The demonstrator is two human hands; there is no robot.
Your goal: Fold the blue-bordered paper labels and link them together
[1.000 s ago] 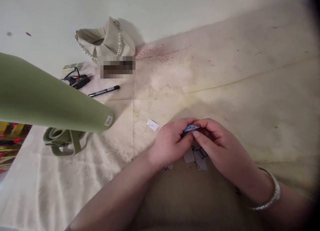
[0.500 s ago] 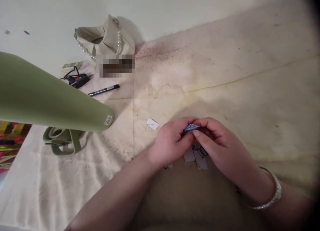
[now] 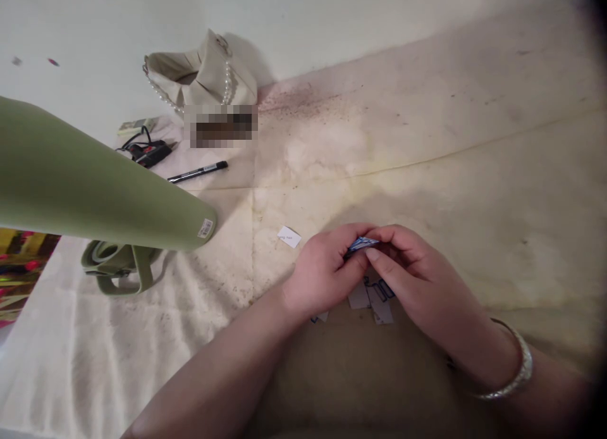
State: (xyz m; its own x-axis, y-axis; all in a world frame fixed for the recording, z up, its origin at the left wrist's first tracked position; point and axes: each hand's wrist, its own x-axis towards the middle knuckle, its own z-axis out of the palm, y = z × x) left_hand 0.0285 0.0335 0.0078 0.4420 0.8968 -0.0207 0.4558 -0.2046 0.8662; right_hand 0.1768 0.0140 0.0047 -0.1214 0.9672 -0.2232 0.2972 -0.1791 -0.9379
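The left hand (image 3: 322,271) and right hand (image 3: 415,278) meet before me, fingers pinching a small blue-and-white piece of paper (image 3: 363,243) between them, above paper scraps (image 3: 359,296) on the cloth (image 3: 142,338), near a white slip (image 3: 289,237).

Right side: the cream cloth-covered counter (image 3: 455,192) lies open up to its back edge; a hand could pass.
Left side: a tall pale-green cylindrical bottle (image 3: 104,179) blocks, a green looped plastic lid (image 3: 114,262) just beside it.
Back edge, left: a cream pleated bag with pearl strap (image 3: 213,78) obstructs.
Middle: passage between bottle and left hand (image 3: 327,268), over a flat white paper slip (image 3: 289,236).
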